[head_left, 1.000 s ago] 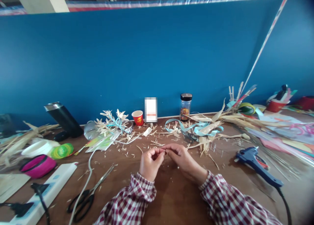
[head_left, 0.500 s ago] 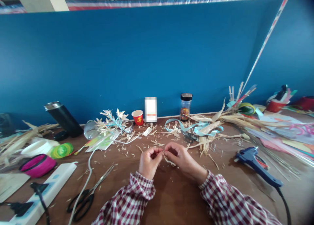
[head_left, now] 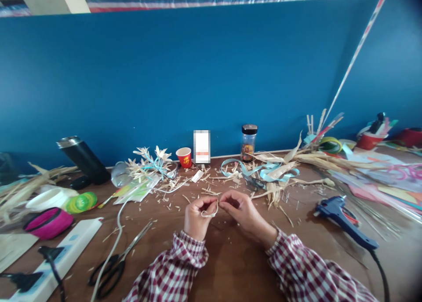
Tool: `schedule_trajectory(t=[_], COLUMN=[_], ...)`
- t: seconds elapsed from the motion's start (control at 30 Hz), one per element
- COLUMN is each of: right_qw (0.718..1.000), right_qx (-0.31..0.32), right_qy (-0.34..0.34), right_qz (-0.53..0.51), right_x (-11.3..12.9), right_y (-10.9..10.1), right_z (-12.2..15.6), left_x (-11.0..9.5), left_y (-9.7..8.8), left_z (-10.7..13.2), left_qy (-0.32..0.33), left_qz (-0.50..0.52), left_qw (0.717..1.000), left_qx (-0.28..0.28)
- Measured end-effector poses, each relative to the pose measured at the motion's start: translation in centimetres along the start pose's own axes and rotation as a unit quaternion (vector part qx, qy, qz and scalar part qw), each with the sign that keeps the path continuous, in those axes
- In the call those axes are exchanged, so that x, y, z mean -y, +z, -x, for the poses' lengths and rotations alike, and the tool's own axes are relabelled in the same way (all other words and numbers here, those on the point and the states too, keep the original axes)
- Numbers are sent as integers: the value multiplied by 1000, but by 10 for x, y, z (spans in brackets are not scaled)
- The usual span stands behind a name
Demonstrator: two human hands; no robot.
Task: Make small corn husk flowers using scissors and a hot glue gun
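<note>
Above the middle of the brown table (head_left: 237, 267), my left hand (head_left: 197, 217) and my right hand (head_left: 242, 213) meet fingertip to fingertip. Both pinch a thin pale husk strip (head_left: 210, 213), which hangs in a small loop between them. Each hand's fingers are curled and closed on the strip. Checked red-and-white sleeves cover both forearms. Loose husk scraps (head_left: 211, 190) lie on the table just beyond my hands.
Black-handled scissors (head_left: 115, 260) and a white power strip (head_left: 62, 256) lie at front left. A blue glue gun (head_left: 343, 220) rests at right. At the back stand a black flask (head_left: 84, 159), a red cup (head_left: 183, 157), a jar (head_left: 249, 143), husk flowers (head_left: 151, 163) and blue ribbon (head_left: 263, 170).
The strip, a second ago drawn out of sight between the fingertips, now hangs as a loop under my left hand. Both hands have stayed almost in place.
</note>
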State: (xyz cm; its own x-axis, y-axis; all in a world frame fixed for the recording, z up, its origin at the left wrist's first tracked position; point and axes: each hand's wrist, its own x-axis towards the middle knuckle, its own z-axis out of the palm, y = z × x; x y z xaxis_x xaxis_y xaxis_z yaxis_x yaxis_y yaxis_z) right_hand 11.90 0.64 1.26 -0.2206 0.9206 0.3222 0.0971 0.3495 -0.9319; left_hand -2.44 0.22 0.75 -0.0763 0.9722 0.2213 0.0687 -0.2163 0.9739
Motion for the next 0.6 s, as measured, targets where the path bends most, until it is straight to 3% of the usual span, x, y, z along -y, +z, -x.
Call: schedule_trajectory(t=[0.3,0.47,0.6], right_qw=[999,998,1000], right_qx=[23,10,11], right_qy=[5,30,7], right_qz=[-49,-53,-13], right_x=[3,3,2], right_y=[-1,2,1], right_z=[1,3,2], left_x=[19,18,15], left_y=[0,0,1], left_z=[-3,-2,-1], left_qy=[-53,-59,-70], left_qz=[133,136,131], left_qw=[990,988,988], left_qx=[13,30,39])
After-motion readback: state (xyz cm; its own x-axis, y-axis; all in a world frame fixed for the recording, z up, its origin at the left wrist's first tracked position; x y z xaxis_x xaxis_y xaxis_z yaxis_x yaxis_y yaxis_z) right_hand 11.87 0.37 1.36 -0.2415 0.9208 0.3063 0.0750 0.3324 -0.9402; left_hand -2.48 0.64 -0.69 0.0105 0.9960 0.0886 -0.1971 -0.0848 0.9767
